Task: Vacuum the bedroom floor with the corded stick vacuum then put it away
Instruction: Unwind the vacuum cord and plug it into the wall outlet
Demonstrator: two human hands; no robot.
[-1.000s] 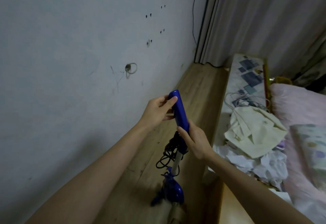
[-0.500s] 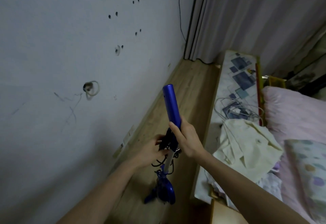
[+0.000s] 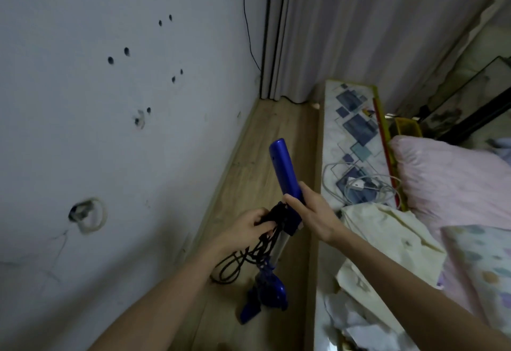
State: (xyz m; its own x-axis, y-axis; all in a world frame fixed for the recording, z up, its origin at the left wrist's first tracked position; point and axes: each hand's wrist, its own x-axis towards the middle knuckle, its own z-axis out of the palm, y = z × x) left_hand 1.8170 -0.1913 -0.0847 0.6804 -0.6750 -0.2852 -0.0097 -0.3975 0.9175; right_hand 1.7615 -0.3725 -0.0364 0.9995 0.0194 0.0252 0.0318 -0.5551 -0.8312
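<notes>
The blue corded stick vacuum (image 3: pixel 283 168) stands nearly upright on the wooden floor (image 3: pixel 265 134), its blue body (image 3: pixel 269 292) low near my feet. My right hand (image 3: pixel 311 213) grips the lower end of its blue handle. My left hand (image 3: pixel 246 227) holds the bundled black cord (image 3: pixel 240 262) where it is wound just under the handle; loops of it hang down beside the metal tube.
A pale wall (image 3: pixel 110 129) with small holes runs along the left. A long patterned bench (image 3: pixel 356 129) on the right carries white cables, cloth and papers, with a pink pillow (image 3: pixel 448 179) behind. Curtains (image 3: pixel 359 18) close the far end of the narrow floor strip.
My left hand dropped from the top of the handle to the cord bundle below it. My right hand kept its grip. My view swung slightly left and closer.
</notes>
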